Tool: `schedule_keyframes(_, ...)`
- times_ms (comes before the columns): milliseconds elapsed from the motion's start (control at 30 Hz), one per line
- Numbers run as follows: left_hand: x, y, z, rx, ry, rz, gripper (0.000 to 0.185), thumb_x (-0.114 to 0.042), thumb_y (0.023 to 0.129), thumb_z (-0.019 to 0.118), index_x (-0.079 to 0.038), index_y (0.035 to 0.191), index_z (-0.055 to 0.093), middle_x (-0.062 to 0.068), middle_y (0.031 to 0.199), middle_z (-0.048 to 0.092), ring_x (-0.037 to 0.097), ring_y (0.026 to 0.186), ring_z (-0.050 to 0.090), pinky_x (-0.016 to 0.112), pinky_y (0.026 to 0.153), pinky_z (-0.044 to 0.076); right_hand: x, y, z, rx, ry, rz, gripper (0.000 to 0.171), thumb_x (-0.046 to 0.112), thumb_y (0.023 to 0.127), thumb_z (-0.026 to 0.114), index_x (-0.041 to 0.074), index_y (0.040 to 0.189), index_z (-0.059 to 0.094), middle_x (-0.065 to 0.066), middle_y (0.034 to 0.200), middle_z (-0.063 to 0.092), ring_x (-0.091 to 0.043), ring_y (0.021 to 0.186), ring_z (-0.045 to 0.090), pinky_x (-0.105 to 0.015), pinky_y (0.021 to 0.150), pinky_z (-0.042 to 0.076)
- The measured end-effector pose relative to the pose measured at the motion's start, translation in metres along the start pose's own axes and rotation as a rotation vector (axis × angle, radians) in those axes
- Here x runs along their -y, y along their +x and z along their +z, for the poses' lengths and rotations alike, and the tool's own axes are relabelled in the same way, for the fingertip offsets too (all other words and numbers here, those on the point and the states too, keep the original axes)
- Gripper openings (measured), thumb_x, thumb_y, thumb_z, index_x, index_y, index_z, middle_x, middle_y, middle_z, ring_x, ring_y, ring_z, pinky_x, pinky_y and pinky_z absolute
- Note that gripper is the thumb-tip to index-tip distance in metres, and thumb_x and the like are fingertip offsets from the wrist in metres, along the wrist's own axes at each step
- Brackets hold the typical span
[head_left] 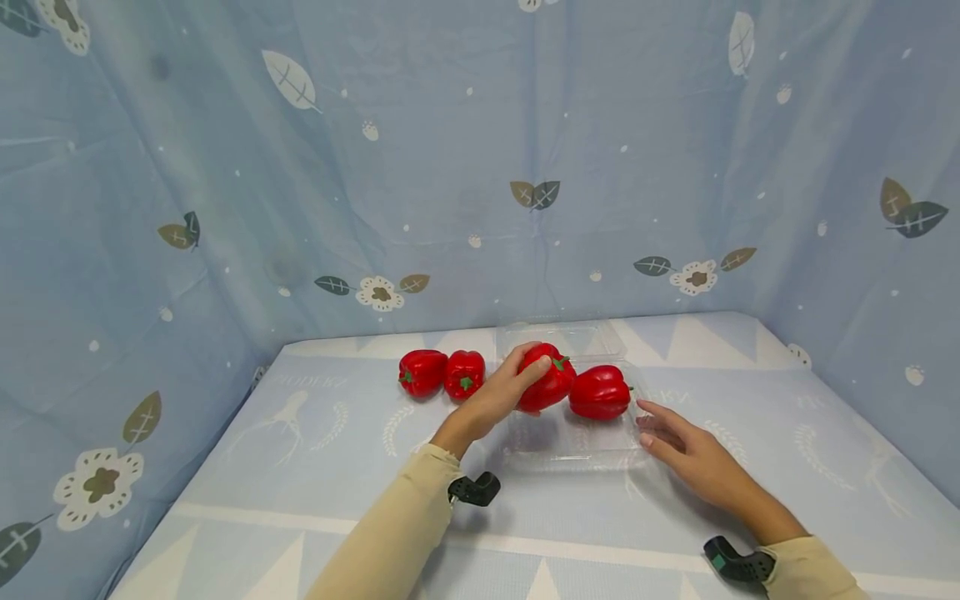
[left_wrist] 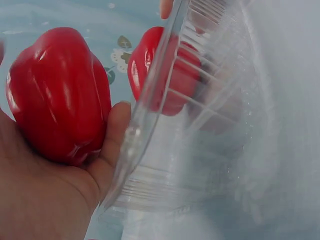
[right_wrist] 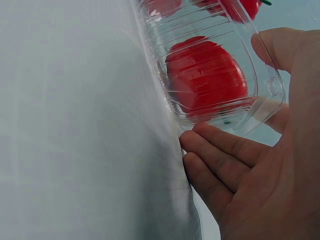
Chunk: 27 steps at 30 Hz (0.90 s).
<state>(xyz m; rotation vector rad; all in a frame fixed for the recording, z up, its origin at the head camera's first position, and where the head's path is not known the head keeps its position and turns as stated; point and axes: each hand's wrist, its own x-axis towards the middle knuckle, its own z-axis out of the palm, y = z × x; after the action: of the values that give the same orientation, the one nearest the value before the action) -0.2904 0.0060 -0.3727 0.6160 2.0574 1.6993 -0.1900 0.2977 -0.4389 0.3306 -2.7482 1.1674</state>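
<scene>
My left hand (head_left: 497, 398) grips a red bell pepper (head_left: 549, 385) above the left part of a clear plastic clamshell box (head_left: 562, 442). In the left wrist view this pepper (left_wrist: 60, 97) lies between palm and fingers, beside the box's wall. Another red bell pepper (head_left: 600, 392) lies on its side in the right part of the box, its green stem to the right. My right hand (head_left: 693, 458) is at the box's right side; in the right wrist view its fairly straight fingers (right_wrist: 220, 155) lie by the lower edge, with the thumb at the rim.
Two more red bell peppers, one (head_left: 422, 372) at the left and one (head_left: 464, 375) beside it, sit on the table left of the box. The box's lid (head_left: 562, 337) lies folded back toward the curtain (head_left: 480, 167). A pale patterned cloth covers the table (head_left: 300, 467).
</scene>
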Motion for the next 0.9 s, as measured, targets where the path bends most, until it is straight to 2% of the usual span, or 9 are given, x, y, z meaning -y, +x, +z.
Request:
schedule_keyframes(100, -0.002, 0.0008, 0.0011, -0.003, -0.01, 0.001, 0.063, -0.064, 0.09, 0.042, -0.029, 0.142, 0.032, -0.001, 0.128, 0.051, 0.022, 0.112, 0.052, 0.038, 0.082, 0.053, 0.0003, 0.0, -0.0003, -0.002, -0.002, -0.002, 0.056, 0.034, 0.096, 0.056, 0.017, 0.146, 0.038, -0.011, 0.126, 0.06, -0.028, 0.117, 0.057, -0.026, 0.094, 0.045)
schedule_keyframes(200, -0.0033, 0.0018, 0.0026, -0.004, -0.035, 0.004, 0.055, -0.058, 0.095, 0.038, -0.028, 0.141, 0.034, 0.0, 0.128, 0.051, 0.024, 0.112, 0.052, 0.037, 0.081, 0.053, 0.0009, -0.0001, -0.0007, 0.0, 0.002, -0.001, 0.056, 0.034, 0.096, 0.056, 0.017, 0.146, 0.038, -0.011, 0.126, 0.06, -0.029, 0.117, 0.057, -0.029, 0.093, 0.046)
schedule_keyframes(333, -0.0028, 0.0041, 0.0059, -0.005, -0.024, -0.003, 0.045, -0.046, 0.097, 0.04, -0.029, 0.14, 0.037, -0.001, 0.128, 0.05, 0.023, 0.113, 0.051, 0.038, 0.083, 0.052, 0.001, -0.0002, -0.001, 0.001, 0.012, -0.002, 0.056, 0.034, 0.096, 0.057, 0.017, 0.146, 0.038, -0.012, 0.126, 0.06, -0.029, 0.117, 0.057, -0.028, 0.094, 0.046)
schedule_keyframes(600, -0.0021, 0.0072, 0.0096, 0.005, 0.028, -0.017, 0.051, -0.048, 0.093, 0.053, -0.024, 0.137, 0.043, -0.002, 0.126, 0.054, 0.02, 0.114, 0.051, 0.04, 0.092, 0.048, -0.0002, -0.0004, -0.0009, -0.002, 0.02, -0.004, 0.056, 0.033, 0.096, 0.057, 0.017, 0.146, 0.038, -0.011, 0.125, 0.06, -0.027, 0.116, 0.057, -0.024, 0.093, 0.045)
schedule_keyframes(700, -0.0022, 0.0069, 0.0097, -0.038, 0.092, 0.0, 0.054, -0.048, 0.089, 0.058, -0.022, 0.135, 0.046, -0.003, 0.123, 0.054, 0.02, 0.112, 0.051, 0.039, 0.089, 0.05, 0.0012, -0.0005, -0.001, 0.003, 0.014, 0.005, 0.056, 0.034, 0.096, 0.057, 0.016, 0.146, 0.038, -0.011, 0.125, 0.06, -0.028, 0.117, 0.057, -0.027, 0.094, 0.046)
schedule_keyframes(900, -0.0044, 0.0069, 0.0096, -0.169, 0.245, 0.039, 0.06, -0.047, 0.081, 0.07, -0.023, 0.133, 0.051, -0.002, 0.119, 0.049, 0.019, 0.111, 0.049, 0.038, 0.081, 0.054, 0.0022, -0.0003, -0.0005, 0.005, 0.001, 0.015, 0.057, 0.036, 0.096, 0.056, 0.015, 0.146, 0.037, -0.013, 0.127, 0.06, -0.03, 0.117, 0.056, -0.047, 0.095, 0.045)
